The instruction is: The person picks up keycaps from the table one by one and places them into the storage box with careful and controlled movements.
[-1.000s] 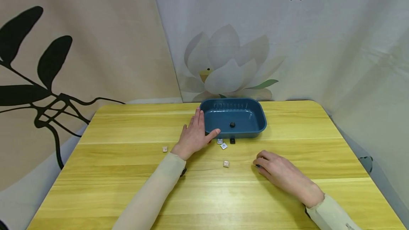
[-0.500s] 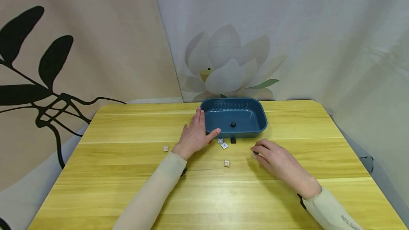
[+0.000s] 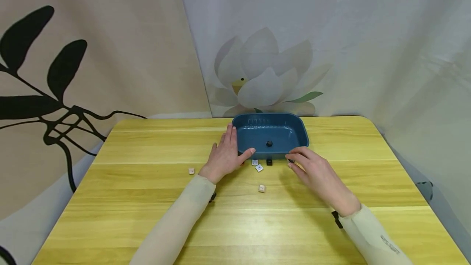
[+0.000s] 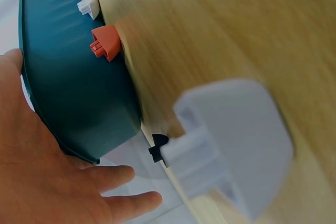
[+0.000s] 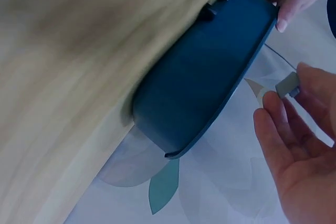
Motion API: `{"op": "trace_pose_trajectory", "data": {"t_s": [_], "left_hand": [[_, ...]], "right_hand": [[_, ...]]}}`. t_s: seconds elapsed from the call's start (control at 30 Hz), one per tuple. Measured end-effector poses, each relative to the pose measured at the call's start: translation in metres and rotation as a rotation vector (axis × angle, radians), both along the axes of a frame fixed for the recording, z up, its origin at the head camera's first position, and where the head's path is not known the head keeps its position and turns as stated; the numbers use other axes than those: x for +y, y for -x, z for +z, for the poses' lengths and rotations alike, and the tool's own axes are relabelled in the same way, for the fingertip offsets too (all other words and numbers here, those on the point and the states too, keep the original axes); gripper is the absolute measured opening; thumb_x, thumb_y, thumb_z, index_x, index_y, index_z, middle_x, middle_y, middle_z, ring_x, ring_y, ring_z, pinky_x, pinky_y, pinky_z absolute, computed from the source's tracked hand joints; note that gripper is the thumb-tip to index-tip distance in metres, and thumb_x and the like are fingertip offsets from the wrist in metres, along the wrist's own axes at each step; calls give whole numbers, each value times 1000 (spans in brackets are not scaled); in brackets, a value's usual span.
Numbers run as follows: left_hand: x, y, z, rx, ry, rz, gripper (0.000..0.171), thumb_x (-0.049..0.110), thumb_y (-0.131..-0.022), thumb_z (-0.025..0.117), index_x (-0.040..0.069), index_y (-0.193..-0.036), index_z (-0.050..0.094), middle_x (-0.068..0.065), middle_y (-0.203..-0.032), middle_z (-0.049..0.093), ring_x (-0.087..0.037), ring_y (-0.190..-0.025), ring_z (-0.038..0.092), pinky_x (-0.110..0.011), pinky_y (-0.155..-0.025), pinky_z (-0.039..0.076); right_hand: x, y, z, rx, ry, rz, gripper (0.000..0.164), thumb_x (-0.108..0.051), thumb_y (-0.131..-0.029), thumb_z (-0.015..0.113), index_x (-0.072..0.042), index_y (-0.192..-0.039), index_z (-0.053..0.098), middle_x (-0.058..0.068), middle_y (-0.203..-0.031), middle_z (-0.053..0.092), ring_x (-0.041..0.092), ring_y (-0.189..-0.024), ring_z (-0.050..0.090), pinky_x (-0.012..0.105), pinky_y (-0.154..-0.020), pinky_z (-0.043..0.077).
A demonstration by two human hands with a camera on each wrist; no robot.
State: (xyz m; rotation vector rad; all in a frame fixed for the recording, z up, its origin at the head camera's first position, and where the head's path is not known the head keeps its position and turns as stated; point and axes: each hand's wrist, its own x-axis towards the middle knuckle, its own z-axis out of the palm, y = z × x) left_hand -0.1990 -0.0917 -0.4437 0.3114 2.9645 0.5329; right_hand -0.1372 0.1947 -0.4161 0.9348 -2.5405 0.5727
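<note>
While the left hand (image 3: 225, 154) rests fingers straight against the blue tray (image 3: 250, 134) at its 8 o'clock (head view), the right hand (image 3: 318, 175) pinches a grey keycap (image 5: 287, 84) between thumb and fingertips near the tray's 5 o'clock edge. Dark keycap (image 3: 269, 144) inside, toward 6. On the wooden surface (image 3: 228, 224): black keycap (image 3: 269, 162) just outside at 6, two white keycaps (image 3: 259, 168) and a red keycap (image 4: 108, 42) around 7, lone white keycap (image 3: 261, 189) farther out at 6, pale keycap (image 3: 191, 171) well apart at 8.
</note>
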Motion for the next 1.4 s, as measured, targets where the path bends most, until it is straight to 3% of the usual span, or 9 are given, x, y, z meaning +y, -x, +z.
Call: {"op": "trace_pose_trajectory", "data": {"t_s": [0.37,0.67,0.9,1.4], "left_hand": [[0,0,-1,12,-17,2,110,78,-96,43,3,-166,4,-11,-174,-8,-36,-157,18,-66,-118,25],[0,2,0,13,-8,7,110,79,-96,43,3,-166,5,-11,-174,-7,-37,-157,19,-66,-118,25],[-1,1,0,2,-19,4,110,79,-96,42,3,-166,4,-10,-174,-8,-37,-157,18,-65,-119,24],[-1,1,0,-2,-3,10,111,80,-95,42,3,-166,4,-10,-174,-7,-36,-157,19,-65,-119,25]], "right_hand": [[-12,28,8,-53,24,-83,22,-14,-95,76,-3,-114,76,12,-117,66,27,-99,68,41,-78,59],[-19,53,6,-96,43,-118,23,-18,-99,73,-2,-115,75,11,-116,67,26,-99,67,42,-79,58],[-24,72,0,-178,43,-145,25,-19,-100,72,-1,-117,75,11,-113,68,25,-91,67,42,-76,58],[-30,93,-9,-333,-88,-197,22,-17,-98,74,-2,-113,77,12,-107,69,28,-94,67,46,-84,57]]}}
